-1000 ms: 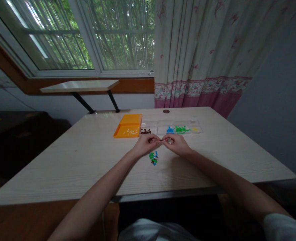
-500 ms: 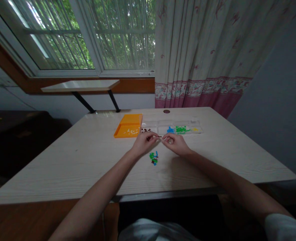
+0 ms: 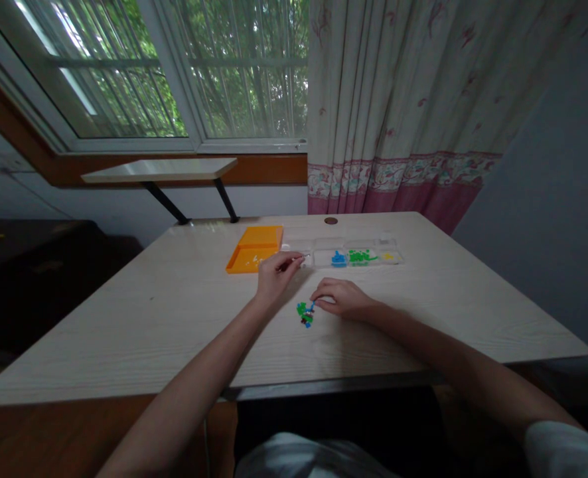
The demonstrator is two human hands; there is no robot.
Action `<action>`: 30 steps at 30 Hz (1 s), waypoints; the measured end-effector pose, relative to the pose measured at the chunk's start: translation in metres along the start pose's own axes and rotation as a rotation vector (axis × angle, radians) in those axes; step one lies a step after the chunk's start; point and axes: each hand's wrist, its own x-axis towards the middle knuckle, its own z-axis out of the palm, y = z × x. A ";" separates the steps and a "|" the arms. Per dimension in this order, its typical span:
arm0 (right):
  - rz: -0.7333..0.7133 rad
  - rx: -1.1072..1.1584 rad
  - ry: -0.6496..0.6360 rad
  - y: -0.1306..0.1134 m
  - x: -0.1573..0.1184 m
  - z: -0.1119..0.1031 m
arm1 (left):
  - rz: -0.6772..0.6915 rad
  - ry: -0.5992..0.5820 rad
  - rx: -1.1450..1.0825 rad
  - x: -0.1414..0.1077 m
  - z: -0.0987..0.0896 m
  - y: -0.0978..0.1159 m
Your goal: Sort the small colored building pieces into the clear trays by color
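My left hand (image 3: 275, 273) is closed in a pinch in front of the clear compartment tray (image 3: 326, 247). A tiny dark and whitish bit shows by its fingertips, too small to name. Nearer me, my right hand (image 3: 342, 298) pinches a small blue plastic piece (image 3: 312, 305) at the edge of a little pile on the table. That pile of green pieces (image 3: 302, 309) also has blue, brown and white bits in it. Blue pieces (image 3: 338, 259), green pieces (image 3: 360, 257) and yellow pieces (image 3: 388, 257) lie in separate compartments of the tray. My left hand hides part of the tray.
An open orange case (image 3: 254, 238) with small white pieces (image 3: 257, 259) adjoins the tray on the left. The pale wooden table (image 3: 423, 318) has a raised shelf (image 3: 162, 170) at its back left. Behind it are a window and a curtain (image 3: 373, 133).
My hands, fingertip to fingertip around a thin dark piece before, have parted. The right came down to the pile and took hold of a blue piece; the left shifted slightly left and away from me.
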 end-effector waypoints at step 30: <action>0.217 0.166 0.345 0.012 0.005 -0.002 | 0.046 -0.534 0.173 -0.008 0.005 -0.001</action>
